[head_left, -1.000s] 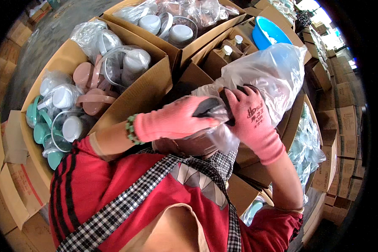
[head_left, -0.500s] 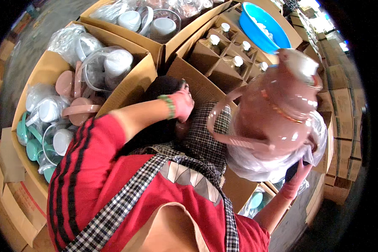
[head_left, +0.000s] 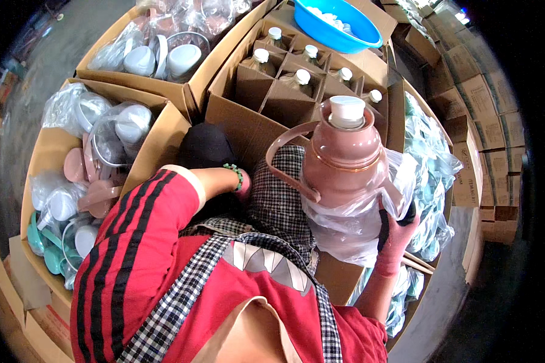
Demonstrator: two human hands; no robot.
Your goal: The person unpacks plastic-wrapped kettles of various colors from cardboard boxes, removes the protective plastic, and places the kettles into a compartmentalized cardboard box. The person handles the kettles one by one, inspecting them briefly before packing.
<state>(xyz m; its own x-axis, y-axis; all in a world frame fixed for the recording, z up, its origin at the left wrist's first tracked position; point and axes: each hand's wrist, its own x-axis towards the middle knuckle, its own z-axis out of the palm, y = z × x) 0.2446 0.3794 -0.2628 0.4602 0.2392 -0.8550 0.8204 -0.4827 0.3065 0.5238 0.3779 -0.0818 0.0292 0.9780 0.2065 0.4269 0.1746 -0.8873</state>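
A glossy pinkish-brown thermos flask (head_left: 344, 154) stands upright at my right knee, its lower body wrapped in a clear plastic bag (head_left: 339, 227). In its mouth sits a white stopper (head_left: 347, 110), and a hoop handle (head_left: 277, 158) swings out on its left. My right hand (head_left: 399, 228), in a pink and black glove, closes on the flask's right side, where a grip shows through the plastic. My left hand (head_left: 244, 185), pink-gloved below a green bracelet, reaches down between my knees; its fingers are hidden, and I cannot see what they touch.
Ahead stands a divided carton (head_left: 230, 112) with several white-stoppered bottles. A carton of lids and cups (head_left: 157, 136) is on the left, another (head_left: 191, 91) behind it. A blue basin (head_left: 339, 39) holds small white pieces. Bagged teal items (head_left: 427, 175) fill a carton at right.
The flask has come left and lower, from a tilted, blurred position to upright, with my right hand following. My left hand has moved down and left between the knees. The whole view has shifted.
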